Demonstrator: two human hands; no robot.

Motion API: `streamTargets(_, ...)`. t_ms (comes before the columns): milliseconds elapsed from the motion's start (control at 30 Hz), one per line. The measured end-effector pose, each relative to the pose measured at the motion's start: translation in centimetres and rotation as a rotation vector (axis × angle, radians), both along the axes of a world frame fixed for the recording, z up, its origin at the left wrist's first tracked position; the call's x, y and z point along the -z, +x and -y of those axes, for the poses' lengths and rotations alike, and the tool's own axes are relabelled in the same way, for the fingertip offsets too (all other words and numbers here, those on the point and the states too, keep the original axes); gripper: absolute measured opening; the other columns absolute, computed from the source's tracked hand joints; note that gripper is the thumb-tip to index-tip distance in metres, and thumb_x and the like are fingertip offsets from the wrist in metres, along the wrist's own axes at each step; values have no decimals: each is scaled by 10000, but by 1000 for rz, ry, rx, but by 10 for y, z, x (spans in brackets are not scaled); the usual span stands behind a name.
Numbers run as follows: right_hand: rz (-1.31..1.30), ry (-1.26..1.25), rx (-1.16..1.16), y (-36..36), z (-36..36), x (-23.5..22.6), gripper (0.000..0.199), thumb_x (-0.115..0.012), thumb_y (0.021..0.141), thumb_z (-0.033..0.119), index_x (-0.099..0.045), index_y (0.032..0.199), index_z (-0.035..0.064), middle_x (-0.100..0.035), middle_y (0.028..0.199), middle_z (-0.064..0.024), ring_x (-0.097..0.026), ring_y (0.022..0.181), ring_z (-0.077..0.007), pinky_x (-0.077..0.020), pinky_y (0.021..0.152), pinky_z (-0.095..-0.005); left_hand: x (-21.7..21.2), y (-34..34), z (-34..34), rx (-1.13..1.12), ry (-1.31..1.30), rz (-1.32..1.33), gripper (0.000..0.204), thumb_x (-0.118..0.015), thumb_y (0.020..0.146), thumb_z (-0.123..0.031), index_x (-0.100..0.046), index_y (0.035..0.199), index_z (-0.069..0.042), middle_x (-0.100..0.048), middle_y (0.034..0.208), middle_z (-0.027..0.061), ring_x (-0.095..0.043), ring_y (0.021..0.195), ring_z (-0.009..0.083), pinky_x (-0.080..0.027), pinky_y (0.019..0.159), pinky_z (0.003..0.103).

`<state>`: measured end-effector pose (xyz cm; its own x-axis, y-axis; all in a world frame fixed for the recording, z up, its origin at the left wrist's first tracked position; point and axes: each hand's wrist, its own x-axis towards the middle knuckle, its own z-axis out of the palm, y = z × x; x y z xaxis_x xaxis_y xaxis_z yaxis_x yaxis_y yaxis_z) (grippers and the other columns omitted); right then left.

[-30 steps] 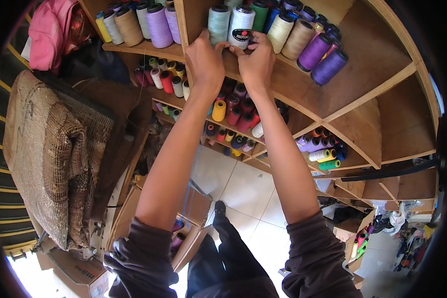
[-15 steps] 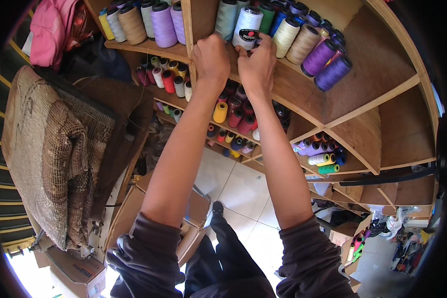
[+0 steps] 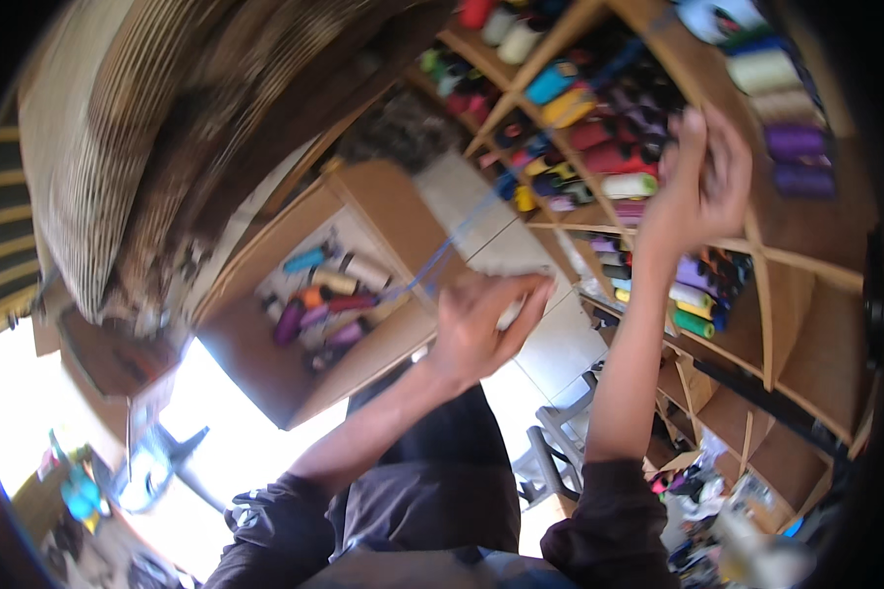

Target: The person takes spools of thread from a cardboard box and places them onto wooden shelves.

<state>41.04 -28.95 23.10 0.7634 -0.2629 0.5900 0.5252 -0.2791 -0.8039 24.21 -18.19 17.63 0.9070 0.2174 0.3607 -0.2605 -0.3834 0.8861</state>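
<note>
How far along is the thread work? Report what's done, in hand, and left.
Done: a blue thread is drawn out from the wooden shelves towards the left hand. In hand: the left hand grips a pale spool, blurred; the right hand is raised at the shelves. Left, probably: the thread shows no cut or knot.

Whole view motion-blurred. White spool (image 3: 513,294) in left hand (image 3: 476,329): mostly covered by fingers, shape unclear. Blue thread (image 3: 462,231) faint, smears out toward upper shelf, far end untraceable. Right hand (image 3: 692,187) blurred, fingers merge; whether it pinches thread, cannot tell. Spools on shelves (image 3: 599,147): colour blobs only. Cardboard box (image 3: 309,294) contents indistinct. Lower left overexposed, floor washed out. Top shelf cut by frame edge.
</note>
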Motion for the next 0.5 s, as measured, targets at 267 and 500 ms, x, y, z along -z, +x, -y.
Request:
streamTargets(267,-563,-409,-732,-213,-92,107,57,-698,849,40,-659,890,37,-668,773,-45,-576,578,-94,-420,501,-228,65,-194,-75,-232,59,-325,78,-713,844,-89,-693,915,-63,-634,623,44,-582,463,166,-459,461,282)
streamTargets(500,-823,-917,-1072,-237,-168,196,148,-650,822,62,-667,956,2,-704,878,-161,-690,828,-307,-527,726,-377,78,-240,-144,-484,-103,-769,102,-651,878,-53,-681,968,-15,-681,786,148,-677,628,238,-508,580,345)
